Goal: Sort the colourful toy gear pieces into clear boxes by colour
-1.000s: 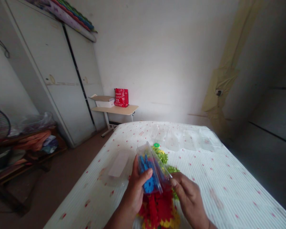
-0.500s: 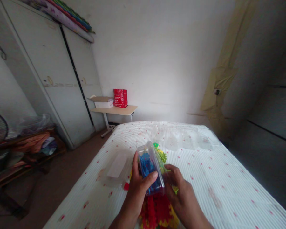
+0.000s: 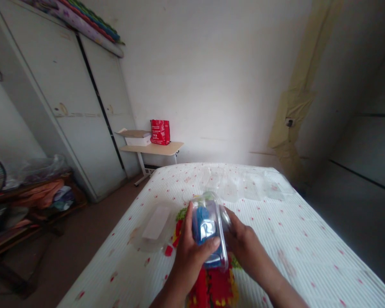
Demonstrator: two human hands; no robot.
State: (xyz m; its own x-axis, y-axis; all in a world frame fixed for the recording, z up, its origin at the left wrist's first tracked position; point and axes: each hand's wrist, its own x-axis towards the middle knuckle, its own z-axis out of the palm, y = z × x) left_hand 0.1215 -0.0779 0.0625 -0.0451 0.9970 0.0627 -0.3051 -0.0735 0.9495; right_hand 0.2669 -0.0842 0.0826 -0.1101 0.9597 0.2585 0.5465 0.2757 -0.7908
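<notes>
My left hand (image 3: 188,252) grips a clear plastic box (image 3: 223,226) by its left side, thumb across the front. Blue plastic pieces (image 3: 202,214) show through its wall. The box is tilted above the bed. My right hand (image 3: 244,239) curls round the box's right side, its fingertips partly hidden behind shiny clear plastic. Below the box lie red toothed pieces (image 3: 220,284) with yellow ones among them. Green pieces (image 3: 181,214) and a small red piece (image 3: 168,250) lie to the left, partly behind my left hand.
A clear tray with a white label (image 3: 157,222) lies on the left of the white striped cover (image 3: 122,256). Several clear plastic containers (image 3: 250,186) stand along the far edge. Beyond is a small table (image 3: 167,148) with a red bag (image 3: 160,132).
The box has shifted slightly right and is turned more upright. My right hand has closed in against its right side. Green pieces at the far side are now mostly hidden behind the box.
</notes>
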